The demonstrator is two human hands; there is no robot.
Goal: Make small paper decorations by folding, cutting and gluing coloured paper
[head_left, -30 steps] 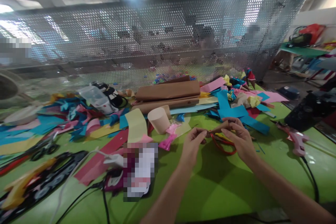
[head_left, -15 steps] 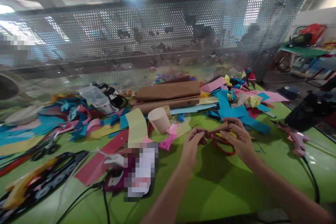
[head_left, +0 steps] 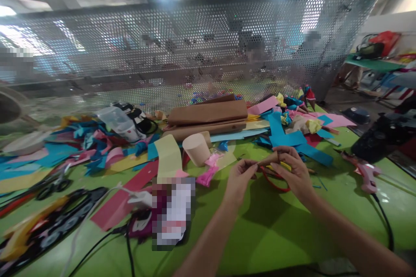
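Observation:
A small brown paper cone [head_left: 268, 159] is stretched between my two hands above the green table. My left hand [head_left: 239, 178] pinches its narrow end with thumb and fingertips. Around the wider end, on the right, the fingers of my right hand [head_left: 293, 170] are closed. A red loop [head_left: 275, 187] with a yellow inner part shows below and behind the cone; it looks like a scissors handle, partly hidden by my right hand. Left of my hands lie a twisted pink paper piece [head_left: 208, 176] and a roll of pale tape [head_left: 196, 149].
Folded brown paper [head_left: 208, 113] lies at the back before a perforated metal screen [head_left: 182, 60]. A pink glue gun [head_left: 369, 177] with a cord is on the right. Black scissors [head_left: 53, 188], a power strip [head_left: 139, 225] and coloured paper strips [head_left: 169, 156] spread over the left.
Both hands keep hold of the paper cone in nearly the same place. The right fingers have shifted slightly on it, and more of the cone shows between the hands.

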